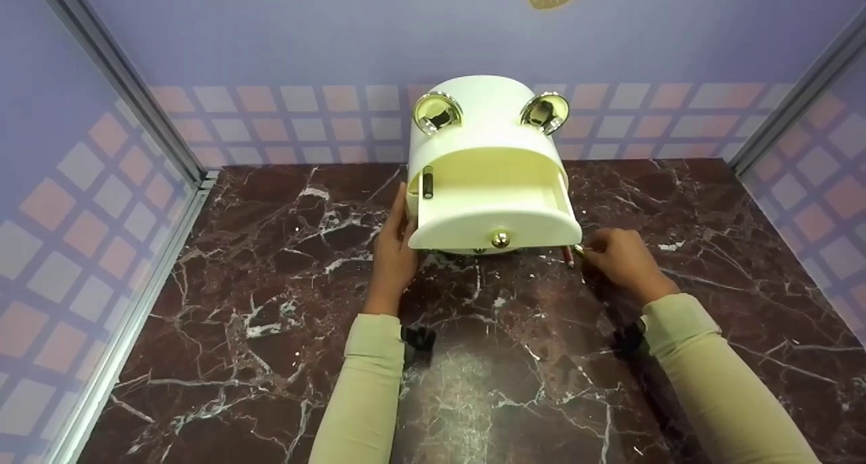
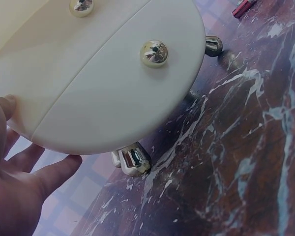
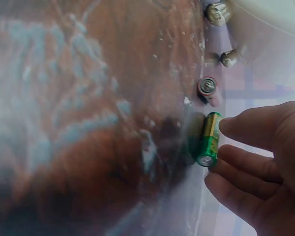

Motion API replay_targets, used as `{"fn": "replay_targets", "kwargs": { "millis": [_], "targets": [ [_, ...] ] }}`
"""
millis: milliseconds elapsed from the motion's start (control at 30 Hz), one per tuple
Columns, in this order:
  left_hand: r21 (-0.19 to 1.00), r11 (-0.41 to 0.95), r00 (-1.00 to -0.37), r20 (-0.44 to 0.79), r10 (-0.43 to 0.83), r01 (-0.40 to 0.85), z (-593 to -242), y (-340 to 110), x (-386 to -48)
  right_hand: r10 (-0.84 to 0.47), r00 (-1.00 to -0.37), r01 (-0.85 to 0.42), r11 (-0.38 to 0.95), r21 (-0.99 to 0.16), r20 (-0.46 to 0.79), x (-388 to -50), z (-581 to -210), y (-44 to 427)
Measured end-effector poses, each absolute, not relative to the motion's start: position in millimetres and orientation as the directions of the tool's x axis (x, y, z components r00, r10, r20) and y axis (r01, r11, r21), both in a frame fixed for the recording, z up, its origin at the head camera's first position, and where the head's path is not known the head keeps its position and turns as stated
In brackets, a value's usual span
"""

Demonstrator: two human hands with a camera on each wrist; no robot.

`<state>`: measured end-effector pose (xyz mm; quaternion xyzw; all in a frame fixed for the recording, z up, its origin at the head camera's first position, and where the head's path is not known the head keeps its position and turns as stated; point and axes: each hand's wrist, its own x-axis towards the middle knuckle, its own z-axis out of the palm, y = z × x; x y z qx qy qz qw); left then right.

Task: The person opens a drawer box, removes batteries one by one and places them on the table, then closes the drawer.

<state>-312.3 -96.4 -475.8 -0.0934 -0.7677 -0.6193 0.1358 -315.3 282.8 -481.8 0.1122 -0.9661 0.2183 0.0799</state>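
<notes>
A white storage box point(image 1: 484, 116) with round gold-rimmed eyes stands on the marble surface, its upper drawer point(image 1: 494, 228) pulled out. A dark battery point(image 1: 427, 183) lies at the left inside that drawer. My left hand point(image 1: 394, 261) rests along the box's left side, fingers extended; in the left wrist view its thumb point(image 2: 9, 105) touches the white front. My right hand point(image 1: 622, 260) is at the box's right, its thumb and fingertips pinching a green and yellow battery point(image 3: 210, 140) low over the marble. Beside it lies a red battery point(image 3: 208, 88).
A lower drawer point(image 2: 118, 93) with a gold knob point(image 2: 154, 53) is closed beneath the upper one. Gold feet point(image 2: 133, 160) hold the box up. A purple wall point(image 1: 325, 44) with a tile pattern stands close behind, and side panels point(image 1: 67, 207) flank the marble surface point(image 1: 270, 356).
</notes>
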Motion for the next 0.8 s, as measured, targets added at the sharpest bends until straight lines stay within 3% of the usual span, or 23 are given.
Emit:
{"fn": "replay_targets", "kwargs": {
  "millis": [467,800],
  "targets": [
    [0.922,0.222,-0.942,0.334,-0.038,0.318,-475,-98,-313,-0.16,-0.965,-0.238,0.87,-0.432,0.209,-308,-439,274],
    [0.93,0.231,-0.953,0.302,-0.041,0.285,-474,-97,-312,-0.224,-0.884,-0.362,0.882,-0.3,0.41,-297,-402,262]
  ]
}}
